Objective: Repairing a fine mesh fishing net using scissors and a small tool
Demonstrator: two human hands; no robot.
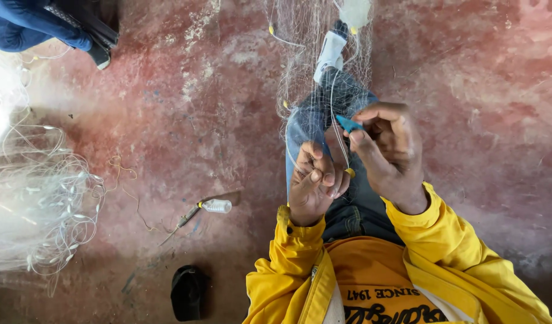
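Observation:
A fine white fishing net [315,66] is draped over my outstretched jeans leg [324,108], running up past my white shoe [331,49]. My left hand [312,186] is closed, pinching the net's cord and mesh near a small yellow bead [350,173]. My right hand [391,150] grips a small blue netting needle [348,124] just above the left hand, with thread running down between them. Both arms wear yellow sleeves.
A heap of white net [39,198] lies at the left on the red concrete floor [186,120]. A small clear bottle [217,206] and a thin tool lie mid-floor, a black object [187,292] below. Another person's blue-clad leg and shoe [99,55] are top left.

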